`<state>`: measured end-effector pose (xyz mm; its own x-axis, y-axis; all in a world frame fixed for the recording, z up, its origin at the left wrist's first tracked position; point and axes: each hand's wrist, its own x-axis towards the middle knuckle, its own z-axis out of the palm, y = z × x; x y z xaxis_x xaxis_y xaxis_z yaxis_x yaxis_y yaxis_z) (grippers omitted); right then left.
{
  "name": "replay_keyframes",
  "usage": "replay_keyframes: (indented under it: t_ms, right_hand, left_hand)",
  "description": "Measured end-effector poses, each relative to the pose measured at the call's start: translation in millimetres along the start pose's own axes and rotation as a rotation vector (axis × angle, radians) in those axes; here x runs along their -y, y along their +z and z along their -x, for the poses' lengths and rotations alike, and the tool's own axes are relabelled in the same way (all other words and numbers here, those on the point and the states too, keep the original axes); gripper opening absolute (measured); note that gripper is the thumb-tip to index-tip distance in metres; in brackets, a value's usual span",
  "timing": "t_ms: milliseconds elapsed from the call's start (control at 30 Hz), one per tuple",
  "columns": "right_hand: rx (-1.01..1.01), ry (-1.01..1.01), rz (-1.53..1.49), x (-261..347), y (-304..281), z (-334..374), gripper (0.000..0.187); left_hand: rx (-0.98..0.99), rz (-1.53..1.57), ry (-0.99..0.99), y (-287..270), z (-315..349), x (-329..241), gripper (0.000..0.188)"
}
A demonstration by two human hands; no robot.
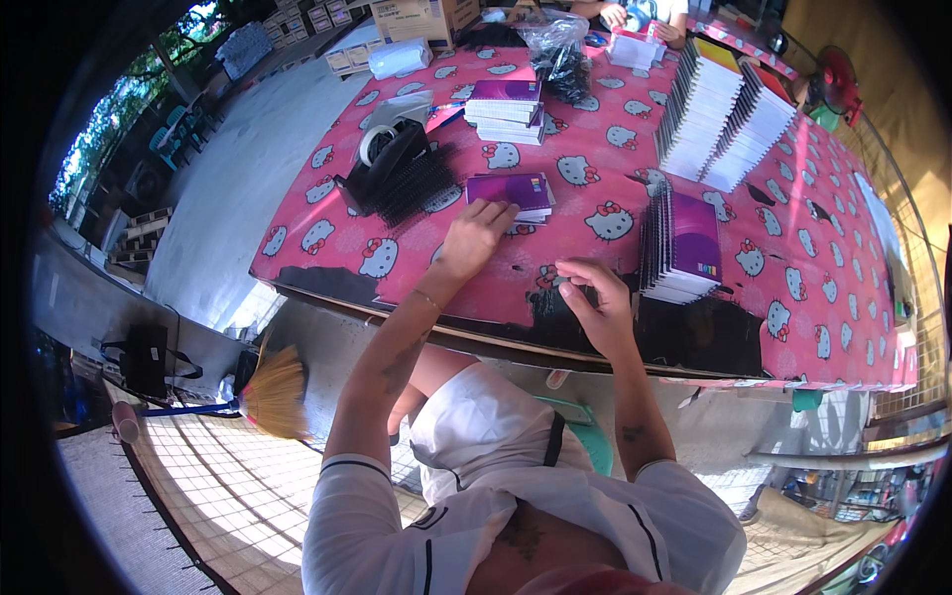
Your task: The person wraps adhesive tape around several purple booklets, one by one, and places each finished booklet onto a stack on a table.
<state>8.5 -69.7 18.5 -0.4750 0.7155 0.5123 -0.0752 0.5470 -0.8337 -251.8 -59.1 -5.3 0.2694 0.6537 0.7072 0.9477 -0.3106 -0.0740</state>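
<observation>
My left hand (479, 236) lies at the near edge of a small, uneven stack of purple-covered booklets (511, 188). Its fingers are bent over the near left corner of the top booklet and closed on it; the thumb is mostly hidden. My right hand (597, 302) hovers by the table's front edge, fingers loosely curled and thumb apart, with nothing visible in it. To its right stands a pile of purple spiral-bound notebooks (694, 243) with black coils. Left of my left hand, loose black binding coils (415, 188) spread out beside a black tape dispenser (379, 164).
Another purple booklet stack (504, 109) stands farther back. Tall piles of spiral notebooks (699, 119) rise at the back right. A clear plastic bag with black contents (560, 59) sits near the far edge, where another person's hands (615, 17) hold something. The pink tablecloth (585, 203) is torn along the front.
</observation>
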Motion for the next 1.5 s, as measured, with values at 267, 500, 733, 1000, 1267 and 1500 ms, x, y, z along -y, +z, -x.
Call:
replay_keyframes:
  t_ms: [267,500,733,1000,1267,1500]
  right_hand:
    - [-0.070,0.104,-0.081,-31,8,-1,0.029]
    - [0.033,0.165,-0.058,-35,11,8,0.030]
    - [0.141,0.193,-0.046,-43,17,19,0.029]
    - [0.148,0.182,0.009,-36,19,18,0.030]
    - [0.173,0.179,0.061,-32,19,19,0.029]
    - [0.179,0.143,0.098,-31,20,18,0.030]
  left_hand:
    - [-0.094,-0.050,-0.063,-11,-18,-8,0.029]
    - [0.098,0.197,-0.266,7,-19,7,0.027]
    - [0.307,0.411,-0.400,4,-37,37,0.022]
    - [0.372,0.405,-0.462,4,-42,38,0.022]
    - [0.356,0.413,-0.486,6,-38,36,0.022]
    - [0.361,0.393,-0.512,9,-36,36,0.018]
